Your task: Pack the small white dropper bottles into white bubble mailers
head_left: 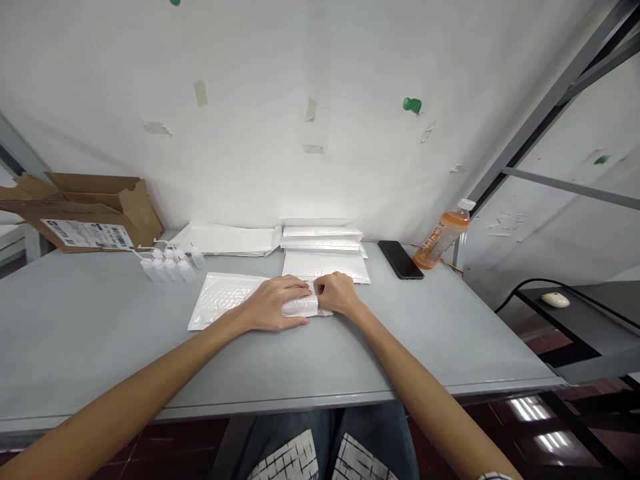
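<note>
A white bubble mailer (226, 297) lies flat on the grey table in front of me, its right end folded over as a flap. My left hand (279, 303) rests across the mailer with fingers stretched out and thumb apart, pressing beside the flap. Curled into a closed grip, my right hand (339, 292) is at the mailer's right end with the fingertips at the flap's edge. What lies under the right fingers is hidden. Just behind the hands is another white bubble mailer (327, 265).
Stacked white mailers (323, 233) and a flat white mailer (230, 240) lie along the wall. Several small white squeeze bottles (171, 269) stand left, near an open cardboard box (100, 213). A phone (400, 260) and an orange drink bottle (443, 239) are right.
</note>
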The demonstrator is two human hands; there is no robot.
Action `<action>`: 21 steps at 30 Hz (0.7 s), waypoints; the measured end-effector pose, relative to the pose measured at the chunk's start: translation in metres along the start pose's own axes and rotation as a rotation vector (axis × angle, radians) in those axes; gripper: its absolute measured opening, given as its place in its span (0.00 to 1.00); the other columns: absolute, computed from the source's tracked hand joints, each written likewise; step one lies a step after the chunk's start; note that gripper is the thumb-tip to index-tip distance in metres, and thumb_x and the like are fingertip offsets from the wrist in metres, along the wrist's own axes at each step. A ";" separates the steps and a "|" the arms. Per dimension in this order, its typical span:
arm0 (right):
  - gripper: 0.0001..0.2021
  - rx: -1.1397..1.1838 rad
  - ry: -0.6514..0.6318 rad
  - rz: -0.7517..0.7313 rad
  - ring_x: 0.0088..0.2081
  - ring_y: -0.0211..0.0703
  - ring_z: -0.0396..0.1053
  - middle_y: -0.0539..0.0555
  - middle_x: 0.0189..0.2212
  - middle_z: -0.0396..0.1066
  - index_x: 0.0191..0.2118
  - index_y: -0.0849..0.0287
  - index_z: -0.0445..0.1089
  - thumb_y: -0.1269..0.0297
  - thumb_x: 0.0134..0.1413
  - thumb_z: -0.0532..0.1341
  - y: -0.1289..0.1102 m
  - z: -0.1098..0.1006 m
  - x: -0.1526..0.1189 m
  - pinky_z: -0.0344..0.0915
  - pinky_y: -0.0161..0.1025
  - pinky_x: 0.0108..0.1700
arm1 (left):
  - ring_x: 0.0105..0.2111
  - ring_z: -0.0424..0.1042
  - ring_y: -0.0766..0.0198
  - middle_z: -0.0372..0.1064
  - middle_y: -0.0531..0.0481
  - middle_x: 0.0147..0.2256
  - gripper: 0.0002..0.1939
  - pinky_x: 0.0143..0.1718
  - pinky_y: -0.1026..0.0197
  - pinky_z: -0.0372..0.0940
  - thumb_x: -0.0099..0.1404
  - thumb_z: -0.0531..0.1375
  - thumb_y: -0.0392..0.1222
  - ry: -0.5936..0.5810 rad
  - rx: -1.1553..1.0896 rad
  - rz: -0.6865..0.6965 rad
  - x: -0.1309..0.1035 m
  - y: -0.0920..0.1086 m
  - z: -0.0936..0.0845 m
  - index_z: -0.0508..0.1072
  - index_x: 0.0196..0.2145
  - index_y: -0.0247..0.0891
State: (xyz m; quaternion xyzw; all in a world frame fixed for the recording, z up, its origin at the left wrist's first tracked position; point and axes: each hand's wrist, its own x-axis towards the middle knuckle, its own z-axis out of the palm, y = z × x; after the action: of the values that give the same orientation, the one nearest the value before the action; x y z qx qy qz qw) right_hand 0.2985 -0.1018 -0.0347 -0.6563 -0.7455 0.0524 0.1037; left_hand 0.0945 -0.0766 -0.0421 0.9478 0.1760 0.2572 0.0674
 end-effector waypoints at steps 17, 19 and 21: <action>0.15 0.712 -0.108 -0.126 0.21 0.32 0.57 0.45 0.17 0.61 0.18 0.59 0.63 0.58 0.45 0.65 0.035 -0.014 0.003 0.52 0.33 0.26 | 0.50 0.74 0.52 0.75 0.41 0.51 0.21 0.49 0.50 0.72 0.64 0.63 0.49 0.096 -0.057 -0.032 0.001 0.005 -0.005 0.75 0.53 0.38; 0.15 0.755 -0.139 -0.068 0.18 0.32 0.60 0.46 0.17 0.65 0.20 0.59 0.65 0.56 0.47 0.66 0.037 -0.019 0.001 0.55 0.34 0.24 | 0.50 0.74 0.51 0.74 0.40 0.51 0.22 0.49 0.49 0.71 0.65 0.63 0.50 0.104 -0.058 -0.030 0.001 0.006 -0.007 0.74 0.53 0.38; 0.15 0.783 -0.167 -0.011 0.16 0.33 0.63 0.47 0.18 0.69 0.23 0.59 0.67 0.55 0.49 0.65 0.038 -0.023 -0.001 0.56 0.34 0.22 | 0.50 0.74 0.51 0.74 0.40 0.51 0.23 0.49 0.48 0.71 0.64 0.63 0.51 0.104 -0.061 -0.034 0.002 0.006 -0.008 0.74 0.54 0.37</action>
State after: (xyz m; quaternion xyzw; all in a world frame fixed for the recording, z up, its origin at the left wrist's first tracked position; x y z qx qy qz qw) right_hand 0.3402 -0.0991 -0.0201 -0.5566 -0.6787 0.3851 0.2851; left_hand 0.0936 -0.0812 -0.0328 0.9277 0.1872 0.3100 0.0911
